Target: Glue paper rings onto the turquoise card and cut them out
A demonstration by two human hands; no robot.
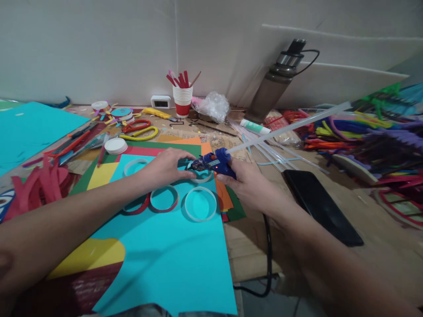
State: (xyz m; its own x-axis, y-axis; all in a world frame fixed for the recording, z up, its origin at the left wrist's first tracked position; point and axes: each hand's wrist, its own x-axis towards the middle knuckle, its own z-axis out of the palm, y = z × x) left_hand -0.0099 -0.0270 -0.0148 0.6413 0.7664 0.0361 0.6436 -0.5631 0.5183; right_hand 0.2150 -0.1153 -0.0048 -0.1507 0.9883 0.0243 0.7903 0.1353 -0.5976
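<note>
Turquoise sheet (pixel 178 264) was smooth, matt paper. Near its R edge, glue gun (pixel 222 161) was blue plast.; its stick (pixel 291 127) looked translucent. R of sheet, phone (pixel 319 202) looked smooth; bench (pixel 246 253) showed bare wood. Beyond sheet, bottle (pixel 268 94) had smoky plast. w/ shiny metal collar (pixel 290 59).

Left hand (pixel 167 165): bare, thumb slim. Left forearm (pixel 94 204): bare, smooth, tapering to bare wrist; shaded at broad end, toward near edge of light-brown wooden desk (pixel 249 262). Right hand (pixel 246 182): bare, knuckles rounded. Right forearm (pixel 317 242): bare, tapering to bare wrist; outline blurred past desk's near edge.
</note>
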